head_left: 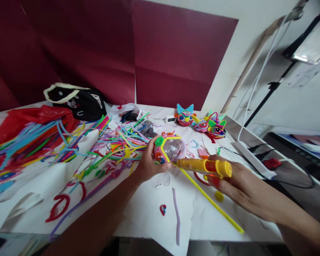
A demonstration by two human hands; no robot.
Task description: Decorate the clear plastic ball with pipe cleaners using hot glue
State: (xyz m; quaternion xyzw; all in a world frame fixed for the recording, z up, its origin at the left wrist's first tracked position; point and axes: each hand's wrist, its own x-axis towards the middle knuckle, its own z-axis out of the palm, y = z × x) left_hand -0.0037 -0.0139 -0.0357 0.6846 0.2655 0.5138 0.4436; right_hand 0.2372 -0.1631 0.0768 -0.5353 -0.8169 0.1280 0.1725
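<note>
My left hand [148,163] is wrapped round the side of a rounded pipe-cleaner craft [173,149], which has a clear plastic face and colourful coils along its edge. In my right hand [234,183] is a yellow hot glue gun [205,167], its nozzle against or very near the craft's lower edge. From that spot a long yellow pipe cleaner [213,201] runs down to the right. Below lie a lilac pipe cleaner strip [176,217] and a small red and blue coil [163,209] on white paper [154,229].
Loose pipe cleaners [117,142] and a red plastic bag [42,113] spread over the left. Finished-looking animal heads [185,115] stand at the back. A power strip [253,160] with cords lies right, near a lamp stand [272,87]. A black bag [88,106] sits behind.
</note>
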